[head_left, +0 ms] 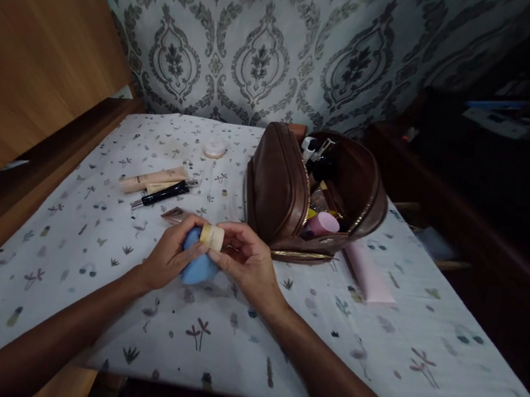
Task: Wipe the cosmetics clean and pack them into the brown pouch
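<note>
Grip matters here: we hold the blue bottle (197, 269) just above the worktop (88, 279), left hand (170, 259) clamped round its body, right hand (245, 262) pinched on the beige cap (212, 237). Squeezing the body with the cap loosened could, we judge, spill contents onto the worktop; a dropped cap might roll under the brown pouch (278, 190).

Damask-patterned wallpaper (263, 61), wooden panel (30, 50) at left, printed white tablecloth (302, 360), dark furniture (464, 205) at right, dim light
</note>
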`<control>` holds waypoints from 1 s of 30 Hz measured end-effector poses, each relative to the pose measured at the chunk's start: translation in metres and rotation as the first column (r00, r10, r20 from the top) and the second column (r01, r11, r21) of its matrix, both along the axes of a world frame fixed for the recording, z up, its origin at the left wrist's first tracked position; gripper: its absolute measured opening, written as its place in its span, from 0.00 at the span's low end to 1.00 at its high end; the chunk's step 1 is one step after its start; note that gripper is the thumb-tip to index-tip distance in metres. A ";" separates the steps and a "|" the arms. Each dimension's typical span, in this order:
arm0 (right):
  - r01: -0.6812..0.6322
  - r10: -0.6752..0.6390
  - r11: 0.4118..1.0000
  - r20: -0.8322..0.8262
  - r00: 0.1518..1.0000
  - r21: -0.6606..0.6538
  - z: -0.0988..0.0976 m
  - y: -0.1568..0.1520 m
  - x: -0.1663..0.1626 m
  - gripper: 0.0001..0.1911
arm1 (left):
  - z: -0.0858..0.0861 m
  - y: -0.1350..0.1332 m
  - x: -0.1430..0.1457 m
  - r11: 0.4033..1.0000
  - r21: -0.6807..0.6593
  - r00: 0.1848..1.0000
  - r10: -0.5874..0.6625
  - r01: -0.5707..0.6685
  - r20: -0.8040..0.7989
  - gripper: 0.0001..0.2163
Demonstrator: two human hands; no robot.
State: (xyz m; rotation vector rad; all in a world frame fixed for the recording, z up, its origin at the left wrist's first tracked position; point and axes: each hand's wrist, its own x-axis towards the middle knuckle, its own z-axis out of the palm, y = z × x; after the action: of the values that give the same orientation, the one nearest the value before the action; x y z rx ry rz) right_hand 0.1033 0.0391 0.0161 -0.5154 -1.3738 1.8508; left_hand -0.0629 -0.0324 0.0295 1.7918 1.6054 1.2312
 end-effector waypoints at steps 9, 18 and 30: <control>-0.102 0.103 0.987 -0.002 0.995 -0.124 -0.002 0.000 0.000 0.21 | -0.005 0.000 -0.007 0.990 0.126 0.990 -0.043 0.060 -0.132 0.15; -0.156 0.156 0.977 -0.010 0.988 -0.146 0.010 -0.002 0.007 0.26 | 0.026 -0.004 -0.015 0.946 0.238 0.890 -0.093 0.218 -0.447 0.20; -0.227 0.229 0.972 0.031 0.973 -0.054 0.067 0.009 0.088 0.18 | 0.050 0.015 0.005 0.894 0.257 0.806 -0.168 0.367 -0.568 0.25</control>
State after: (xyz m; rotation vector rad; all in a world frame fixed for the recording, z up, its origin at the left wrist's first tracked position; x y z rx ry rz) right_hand 0.1915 0.0484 0.0829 -0.4337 -1.4657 2.0735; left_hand -0.0574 -0.0177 0.0793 2.6848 1.3538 0.9775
